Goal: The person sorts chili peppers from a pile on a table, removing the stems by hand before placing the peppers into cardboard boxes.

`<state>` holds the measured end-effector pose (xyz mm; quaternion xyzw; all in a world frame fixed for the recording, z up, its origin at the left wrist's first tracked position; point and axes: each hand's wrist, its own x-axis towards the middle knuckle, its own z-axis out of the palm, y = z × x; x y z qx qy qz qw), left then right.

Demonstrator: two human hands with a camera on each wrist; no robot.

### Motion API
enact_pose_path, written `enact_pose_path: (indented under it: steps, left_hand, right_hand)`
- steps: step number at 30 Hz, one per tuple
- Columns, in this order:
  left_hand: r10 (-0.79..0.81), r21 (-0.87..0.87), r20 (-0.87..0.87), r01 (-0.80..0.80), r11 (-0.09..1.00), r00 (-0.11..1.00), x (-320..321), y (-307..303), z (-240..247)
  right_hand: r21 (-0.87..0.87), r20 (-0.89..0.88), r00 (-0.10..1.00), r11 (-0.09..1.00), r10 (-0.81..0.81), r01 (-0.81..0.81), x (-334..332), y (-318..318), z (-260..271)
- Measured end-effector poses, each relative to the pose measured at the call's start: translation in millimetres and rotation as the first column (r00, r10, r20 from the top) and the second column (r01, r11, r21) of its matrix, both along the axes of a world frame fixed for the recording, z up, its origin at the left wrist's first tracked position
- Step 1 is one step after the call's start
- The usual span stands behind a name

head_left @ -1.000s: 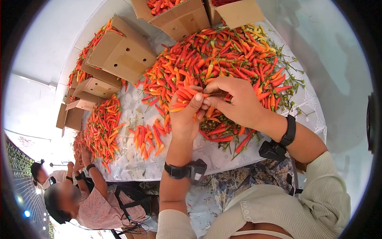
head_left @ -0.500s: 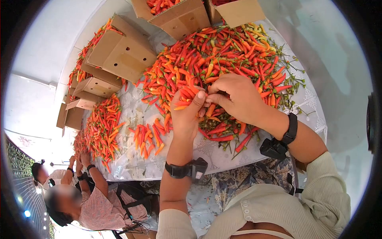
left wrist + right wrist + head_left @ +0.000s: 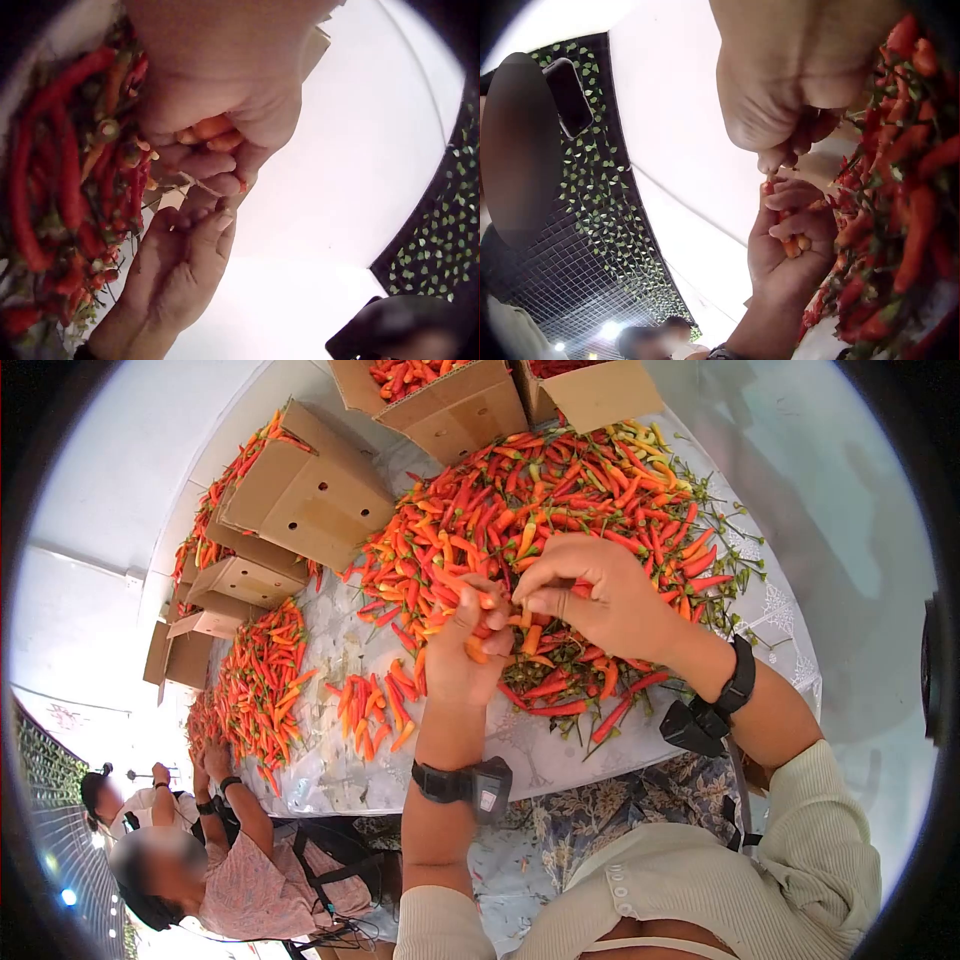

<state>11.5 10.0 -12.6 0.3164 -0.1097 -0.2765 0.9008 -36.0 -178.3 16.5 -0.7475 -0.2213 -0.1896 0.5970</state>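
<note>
My left hand (image 3: 465, 655) holds several red and orange chili peppers (image 3: 790, 246) in its curled fingers, over the near side of a large pile. One chili (image 3: 769, 189) sticks up at its fingertips, stem end towards my right hand (image 3: 600, 595). The right thumb and index finger pinch at that stem end, as the right wrist view shows. A thin pale stem (image 3: 199, 184) crosses in front of the left fingers in the left wrist view. Below both hands lies the chili pile (image 3: 560, 490), mostly red and orange with green stems.
Cardboard boxes (image 3: 310, 485) holding chilies stand along the table's far and left sides. A small group of chilies (image 3: 370, 710) lies left of my left hand; a bigger heap (image 3: 255, 680) is farther left. Loose stems (image 3: 745, 560) litter the right edge. Another person (image 3: 270, 870) works at the left.
The right hand has drawn slightly right, leaving a small gap between the hands in the head view. The left hand has turned, and its chilies sit lower in the fingers.
</note>
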Motion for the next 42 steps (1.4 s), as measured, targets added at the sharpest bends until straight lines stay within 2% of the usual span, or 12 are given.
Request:
enact_pose_path:
  steps: [3, 6, 7, 11, 13, 16, 19, 25, 31, 37, 40, 42]
  left_hand:
    - [-0.002, -0.037, -0.033, 0.001, 0.999, 0.999, 7.3, 5.3, -0.7]
    - [0.091, 0.061, -0.062, -0.088, 0.994, 0.994, 0.1, -1.9, 10.9]
    - [0.123, 0.107, -0.064, -0.115, 0.988, 0.99, -3.2, -5.7, 15.4]
    - [0.188, 0.187, -0.075, -0.171, 0.967, 0.979, -6.9, -10.9, 20.9]
    - [0.114, 0.092, -0.069, -0.107, 0.99, 0.991, 0.9, -4.0, 9.6]
    - [0.069, 0.044, -0.052, -0.067, 0.997, 0.996, 7.1, 3.2, -0.6]
    - [0.101, 0.113, -0.019, -0.098, 0.989, 0.995, 4.7, 1.1, 0.8]
    - [0.126, 0.234, 0.093, -0.145, 0.961, 0.988, -0.6, -5.3, 4.3]
    - [0.172, 0.39, 0.249, -0.261, 0.883, 0.953, -7.6, -14.1, 9.3]
    - [0.172, 0.423, 0.374, -0.333, 0.843, 0.911, -11.6, -20.8, 6.3]
    - [0.189, 0.41, 0.361, -0.338, 0.847, 0.913, -12.6, -20.1, 7.7]
    - [0.179, 0.4, 0.371, -0.33, 0.855, 0.911, -11.1, -18.1, 6.6]
  right_hand:
    - [-0.022, 0.012, 0.954, 0.954, -0.3, 0.3, 2.8, -8.6, 1.8]
    - [-0.282, 0.306, 0.758, 0.705, -0.576, 0.65, 10.4, -26.7, -0.8]
    - [-0.339, 0.358, 0.729, 0.646, -0.584, 0.684, 12.2, -31.7, -4.1]
    - [-0.563, 0.186, 0.87, 0.676, -0.457, 0.476, 8.1, -40.5, -3.9]
    - [-0.653, 0.03, 0.939, 0.704, -0.343, 0.278, 5.1, -42.6, -4.2]
    - [-0.664, -0.079, 0.959, 0.732, -0.272, 0.153, 2.9, -49.0, -4.4]
    - [-0.669, -0.053, 0.978, 0.734, -0.203, 0.116, 4.6, -56.7, -9.0]
    - [-0.678, 0.0, 0.971, 0.714, -0.241, 0.177, 3.0, -44.7, -5.4]
    - [-0.393, 0.129, 0.933, 0.846, -0.336, 0.359, 13.4, -24.5, -14.0]
    - [-0.275, 0.166, 0.981, 0.951, -0.101, 0.145, 4.9, -2.3, -12.4]
    - [-0.193, 0.058, 0.99, 0.972, -0.127, 0.135, 1.2, 3.9, -11.5]
    - [-0.302, 0.085, 0.977, 0.93, -0.193, 0.21, 0.9, 2.6, -11.3]
